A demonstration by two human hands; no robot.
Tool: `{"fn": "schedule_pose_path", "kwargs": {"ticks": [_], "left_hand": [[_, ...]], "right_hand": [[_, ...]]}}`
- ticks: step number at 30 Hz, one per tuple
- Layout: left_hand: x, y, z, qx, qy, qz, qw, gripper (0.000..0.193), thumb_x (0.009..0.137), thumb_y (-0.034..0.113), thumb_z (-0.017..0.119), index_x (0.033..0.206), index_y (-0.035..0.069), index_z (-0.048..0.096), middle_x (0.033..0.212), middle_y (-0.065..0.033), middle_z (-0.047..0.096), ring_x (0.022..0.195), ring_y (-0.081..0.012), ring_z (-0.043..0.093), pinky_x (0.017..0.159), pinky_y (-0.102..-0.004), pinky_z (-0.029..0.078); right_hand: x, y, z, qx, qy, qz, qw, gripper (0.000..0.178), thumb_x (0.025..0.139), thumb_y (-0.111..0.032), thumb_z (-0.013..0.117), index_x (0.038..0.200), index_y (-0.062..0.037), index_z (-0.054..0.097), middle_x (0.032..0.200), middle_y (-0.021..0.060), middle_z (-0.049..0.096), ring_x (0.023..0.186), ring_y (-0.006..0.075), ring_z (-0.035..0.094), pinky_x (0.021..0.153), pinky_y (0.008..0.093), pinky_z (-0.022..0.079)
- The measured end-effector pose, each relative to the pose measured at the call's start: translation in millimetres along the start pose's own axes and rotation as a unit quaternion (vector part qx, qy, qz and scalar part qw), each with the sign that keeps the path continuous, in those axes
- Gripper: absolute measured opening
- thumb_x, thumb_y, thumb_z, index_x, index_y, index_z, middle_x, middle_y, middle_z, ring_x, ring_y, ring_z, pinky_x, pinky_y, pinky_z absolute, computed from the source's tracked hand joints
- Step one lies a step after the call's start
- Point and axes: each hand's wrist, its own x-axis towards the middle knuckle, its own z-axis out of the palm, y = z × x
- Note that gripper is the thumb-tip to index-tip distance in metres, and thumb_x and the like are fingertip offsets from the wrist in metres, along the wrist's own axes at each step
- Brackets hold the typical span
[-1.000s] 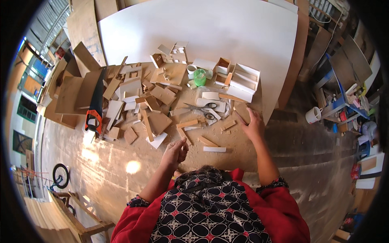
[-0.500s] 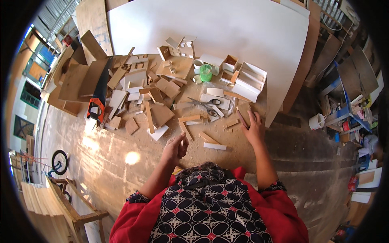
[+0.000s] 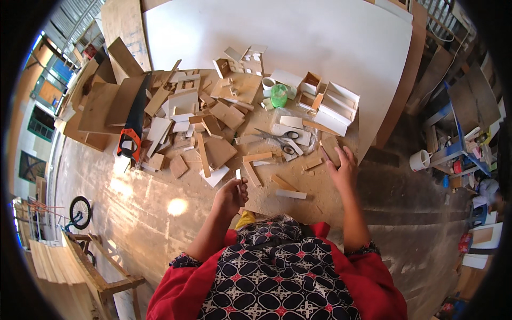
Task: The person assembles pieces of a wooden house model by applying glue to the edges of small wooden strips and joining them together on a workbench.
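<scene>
My left hand (image 3: 229, 198) is closed near the table's front edge, with a small white-faced strip of wood (image 3: 238, 174) sticking up from its fingers. Over at the right, my right hand (image 3: 344, 169) rests on the table, its thumb and fingers around the near end of a small flat wooden block (image 3: 330, 144) with a dark edge. Between the hands lie a short wooden strip (image 3: 284, 182) and a white strip (image 3: 291, 194). Scissors (image 3: 282, 140) lie beyond them, partly over a clear plastic bag (image 3: 290, 128).
Wood offcuts (image 3: 218, 152) are heaped across the left half of the table, beside a handsaw with an orange handle (image 3: 128, 146). A green plastic cup (image 3: 278, 96), a white cup (image 3: 268, 84), a white divided box (image 3: 337, 109) and a small wooden house model (image 3: 250, 61) stand farther back.
The white-faced strip now shows upright in my left hand, whose fingers have turned. My right hand stays at the wooden block. The whole view has shifted slightly.
</scene>
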Motion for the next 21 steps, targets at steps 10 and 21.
{"fn": "schedule_pose_path", "kwargs": {"ticks": [10,21], "left_hand": [[-2.3,10.6,-5.9,0.008,0.048,0.025,0.999,0.022,0.089,0.02,0.053,0.103,0.004,0.058,0.086,-0.0058,0.061,0.074,-0.0202,0.059,0.071,-0.0336,0.049],[-4.1,32.0,-19.5,-0.017,-0.009,-0.008,1.0,0.021,0.089,0.024,0.056,0.1,0.007,0.062,0.088,-0.0025,0.063,0.076,-0.0183,0.06,0.072,-0.0325,0.049]], "right_hand": [[-21.6,-112.9,-2.9,0.03,-0.35,-0.136,0.926,0.03,0.07,-0.024,0.075,0.094,-0.0109,0.064,0.086,0.0112,0.065,0.081,0.0326,0.064,0.071,0.0426,0.051],[16.5,-116.4,23.3,0.011,-0.277,-0.077,0.958,0.031,0.069,-0.02,0.077,0.094,-0.0097,0.063,0.088,0.0109,0.065,0.078,0.0314,0.064,0.07,0.0408,0.051]]}}
